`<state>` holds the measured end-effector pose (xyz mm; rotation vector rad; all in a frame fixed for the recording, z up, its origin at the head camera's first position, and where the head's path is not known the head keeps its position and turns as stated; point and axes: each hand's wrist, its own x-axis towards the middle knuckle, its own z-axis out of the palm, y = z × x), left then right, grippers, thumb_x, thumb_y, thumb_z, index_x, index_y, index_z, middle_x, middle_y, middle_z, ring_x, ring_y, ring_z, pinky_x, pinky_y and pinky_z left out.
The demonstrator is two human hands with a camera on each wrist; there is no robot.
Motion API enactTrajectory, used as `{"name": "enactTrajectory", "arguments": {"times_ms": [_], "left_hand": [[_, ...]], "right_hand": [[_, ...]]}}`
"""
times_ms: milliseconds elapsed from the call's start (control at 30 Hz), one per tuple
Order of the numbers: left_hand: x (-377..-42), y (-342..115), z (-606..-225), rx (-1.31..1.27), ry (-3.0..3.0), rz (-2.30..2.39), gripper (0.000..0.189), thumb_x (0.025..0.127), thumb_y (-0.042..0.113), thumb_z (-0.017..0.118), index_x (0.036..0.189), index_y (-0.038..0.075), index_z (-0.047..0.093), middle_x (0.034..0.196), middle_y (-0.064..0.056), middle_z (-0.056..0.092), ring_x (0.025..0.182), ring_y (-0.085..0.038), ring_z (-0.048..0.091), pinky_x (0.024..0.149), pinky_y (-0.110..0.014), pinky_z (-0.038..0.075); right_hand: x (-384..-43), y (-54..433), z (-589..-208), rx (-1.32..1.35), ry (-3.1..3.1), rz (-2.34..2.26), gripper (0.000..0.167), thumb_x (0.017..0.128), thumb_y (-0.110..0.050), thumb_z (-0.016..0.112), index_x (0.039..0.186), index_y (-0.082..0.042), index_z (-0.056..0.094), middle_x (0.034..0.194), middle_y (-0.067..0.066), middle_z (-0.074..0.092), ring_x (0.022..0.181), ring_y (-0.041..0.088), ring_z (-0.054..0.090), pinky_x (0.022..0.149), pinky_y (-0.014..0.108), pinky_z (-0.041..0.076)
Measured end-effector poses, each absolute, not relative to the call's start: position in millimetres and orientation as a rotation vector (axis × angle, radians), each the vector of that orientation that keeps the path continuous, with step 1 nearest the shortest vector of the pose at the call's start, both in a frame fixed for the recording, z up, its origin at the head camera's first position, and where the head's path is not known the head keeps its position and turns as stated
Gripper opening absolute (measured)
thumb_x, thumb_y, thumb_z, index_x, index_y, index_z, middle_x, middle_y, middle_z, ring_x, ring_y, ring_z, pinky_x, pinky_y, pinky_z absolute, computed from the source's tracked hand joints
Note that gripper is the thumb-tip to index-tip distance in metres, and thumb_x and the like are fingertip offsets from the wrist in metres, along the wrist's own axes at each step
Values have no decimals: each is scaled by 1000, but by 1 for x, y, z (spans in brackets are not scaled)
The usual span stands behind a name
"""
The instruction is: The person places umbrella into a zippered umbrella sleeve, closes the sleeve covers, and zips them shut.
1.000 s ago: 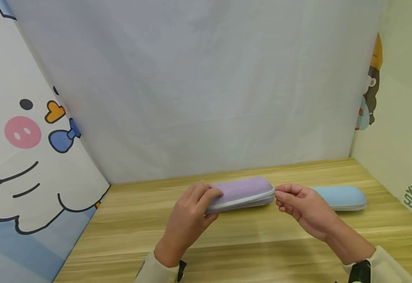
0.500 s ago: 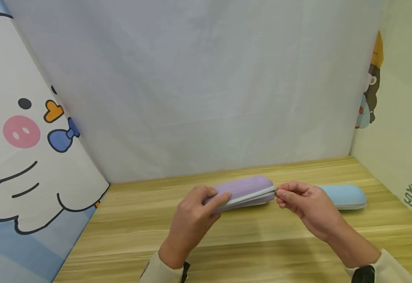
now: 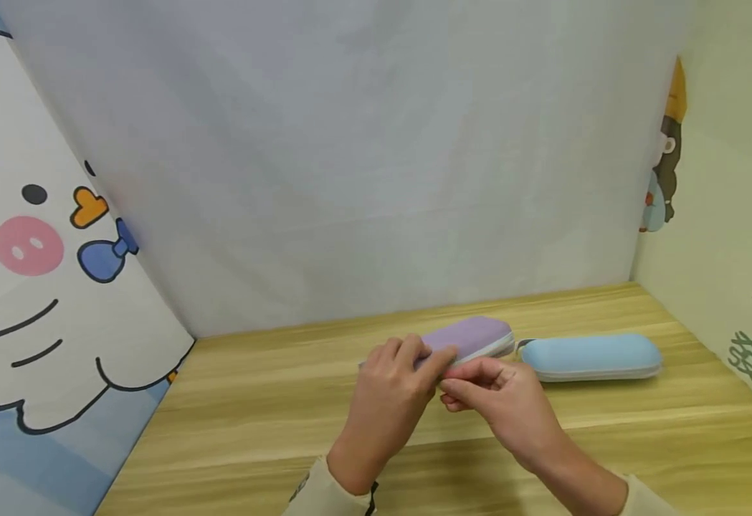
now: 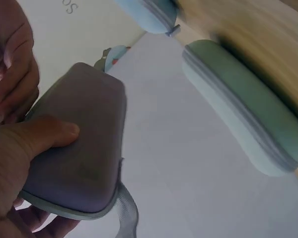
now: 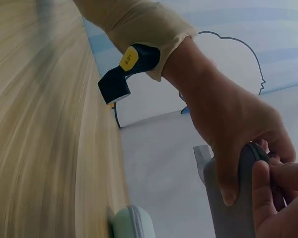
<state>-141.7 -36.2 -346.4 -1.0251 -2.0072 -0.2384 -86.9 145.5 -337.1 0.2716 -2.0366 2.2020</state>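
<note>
A purple zippered hard case [image 3: 469, 337], shaped like a glasses case, is tilted in my left hand [image 3: 391, 401]. The left thumb presses on its shell, and the other fingers wrap to the far side, as the left wrist view shows. My right hand [image 3: 511, 408] pinches at the case's pale zipper edge, right beside the left fingers; the zipper pull itself is hidden by the fingertips. A grey strap [image 4: 126, 210] hangs from one end of the case. To the right lies a light blue zippered case [image 3: 591, 356] on the wooden table.
A green zippered case [image 4: 248, 106] lies on the table in the left wrist view; in the head view it cannot be made out. White cloth [image 3: 382, 158] stands behind the wood-grain table [image 3: 253, 430], with printed cartoon panels on both sides.
My right hand has slid left along the zipper edge, from the case's right end to beside my left hand. The left hand and case have shifted right, uncovering the blue case's left end.
</note>
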Motion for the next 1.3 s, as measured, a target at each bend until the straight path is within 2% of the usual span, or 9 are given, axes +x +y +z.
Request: {"name": "enactTrajectory", "arguments": {"times_ms": [267, 333, 467, 600, 733, 900, 1000, 1133, 1300], "left_hand": [[-146, -44, -346, -1008, -1980, -265, 46, 75, 9, 93, 110, 11, 63, 101, -4, 63, 95, -24, 66, 87, -39, 56], [-146, -45, -344, -1020, -1973, -265, 47, 74, 8, 93, 109, 11, 63, 103, -4, 63, 96, -24, 66, 88, -39, 56], [-143, -48, -343, -1037, -1929, -269, 47, 71, 6, 94, 108, 11, 64, 102, -4, 63, 94, -24, 66, 87, -40, 56], [-140, -48, -341, -1063, -1850, -292, 46, 72, 13, 94, 109, 10, 67, 102, -3, 64, 89, -23, 66, 83, -39, 57], [-141, -54, -334, -1104, -1831, -423, 55, 72, 21, 97, 117, 10, 67, 107, -4, 66, 92, -22, 67, 81, -39, 56], [-147, -72, -323, -1228, -1921, -748, 74, 66, 23, 101, 129, 14, 63, 120, -1, 68, 108, -20, 65, 94, -44, 50], [-151, -80, -321, -1325, -1981, -962, 74, 67, 18, 99, 131, 16, 63, 125, 1, 68, 115, -18, 63, 100, -42, 48], [-152, -77, -326, -1448, -1960, -1330, 66, 74, 6, 94, 131, 14, 63, 126, -3, 68, 113, -21, 65, 95, -39, 54], [-150, -71, -334, -1445, -1879, -1485, 60, 76, -4, 90, 129, 9, 64, 121, -11, 70, 107, -25, 69, 90, -40, 58]], "right_hand": [[-85, 145, -335, 407, -2114, 1910, 19, 88, -5, 82, 102, 4, 72, 96, 6, 74, 84, 17, 71, 77, 30, 60], [-89, 153, -336, 526, -2194, 1550, 31, 82, -6, 87, 109, -4, 72, 109, 3, 72, 97, 18, 69, 82, 30, 57], [-102, 165, -340, 615, -2239, 826, 68, 68, -9, 97, 127, -15, 65, 131, 5, 61, 118, 29, 58, 91, 45, 52], [-109, 170, -347, 659, -2217, 616, 69, 66, -7, 97, 128, -15, 67, 132, 9, 63, 120, 34, 60, 93, 55, 52], [-110, 173, -350, 686, -2155, 696, 64, 70, 3, 92, 127, -14, 69, 128, 4, 67, 118, 28, 63, 96, 39, 53], [-110, 176, -352, 751, -2173, 1020, 64, 78, 9, 84, 133, -17, 64, 130, -2, 65, 120, 19, 62, 98, 19, 48], [-112, 179, -355, 816, -2173, 1268, 59, 85, 11, 77, 136, -14, 60, 132, -1, 64, 121, 15, 61, 100, 22, 49], [-114, 178, -359, 943, -2123, 1579, 50, 93, 13, 67, 138, -7, 56, 135, 8, 61, 124, 19, 59, 100, 31, 51], [-114, 176, -357, 945, -2141, 1712, 51, 93, 7, 71, 139, -7, 54, 137, 12, 59, 125, 22, 58, 98, 35, 52]]}}
